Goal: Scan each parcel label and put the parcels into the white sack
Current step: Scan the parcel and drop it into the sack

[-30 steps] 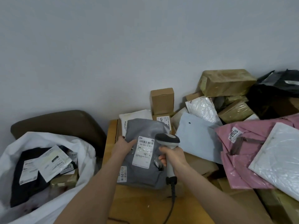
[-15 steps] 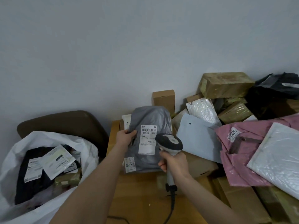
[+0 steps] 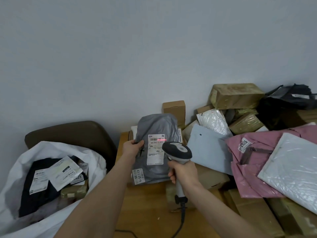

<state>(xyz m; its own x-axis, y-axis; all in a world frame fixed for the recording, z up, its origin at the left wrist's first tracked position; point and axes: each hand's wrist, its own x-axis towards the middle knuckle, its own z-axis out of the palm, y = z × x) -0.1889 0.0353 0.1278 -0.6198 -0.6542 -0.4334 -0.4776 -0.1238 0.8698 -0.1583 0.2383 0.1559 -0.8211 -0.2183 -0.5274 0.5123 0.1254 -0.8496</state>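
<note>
My left hand (image 3: 133, 148) grips the left edge of a grey plastic parcel (image 3: 157, 126), holding it upright above the wooden table (image 3: 145, 208). Its white label (image 3: 155, 152) faces me, and a red scan line crosses the barcode near the label's top. My right hand (image 3: 183, 174) grips the handle of a grey and white barcode scanner (image 3: 177, 151), whose head points at the label from just to the right. The white sack (image 3: 22, 169) stands open at the lower left and holds several labelled parcels.
A heap of parcels fills the right side: a pink bag (image 3: 248, 167), a white bubble mailer (image 3: 291, 169), a pale blue envelope (image 3: 207, 152), taped brown boxes (image 3: 235, 95) and a black bag (image 3: 288, 103). A brown chair back (image 3: 72, 133) rises behind the sack. The scanner cable (image 3: 180, 224) trails toward me.
My left hand has raised the grey parcel from lying on the table to upright. The scanner has moved to the right of the label, and a red scan line now shows on the barcode.
</note>
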